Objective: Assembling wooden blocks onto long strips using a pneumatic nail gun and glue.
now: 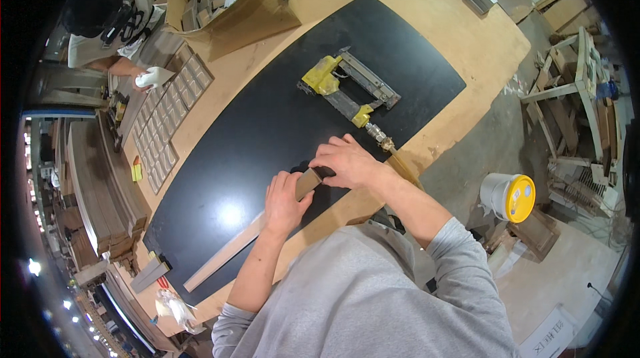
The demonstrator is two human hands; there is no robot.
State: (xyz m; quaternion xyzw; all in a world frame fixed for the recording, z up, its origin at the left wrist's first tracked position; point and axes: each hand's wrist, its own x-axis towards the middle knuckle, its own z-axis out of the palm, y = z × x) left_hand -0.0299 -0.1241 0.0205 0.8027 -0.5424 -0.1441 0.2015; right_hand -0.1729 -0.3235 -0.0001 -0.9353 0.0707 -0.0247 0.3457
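Note:
A long narrow wooden strip point(223, 251) lies slantwise along the near edge of a dark, smooth panel point(227, 151). Partway along it, my left hand point(285, 201) is wrapped around the strip. My right hand point(347, 163) has its fingers curled at the strip's far end, against a small dark edge there; its fingertips are partly hidden. Beyond my right hand, a yellow and grey nail gun point(323, 77) rests on the panel. A metal coupling point(380, 137) joins it to a hose that runs off the table's near edge.
A cardboard box point(250, 25) of wood offcuts stands at the far left. Beside it a co-worker's hand holds a white bottle point(155, 78) over ladder-like wooden pieces point(167, 108). A yellow-lidded white bucket point(520, 198) stands to the right. Metal blocks point(151, 273) sit at the panel's left corner.

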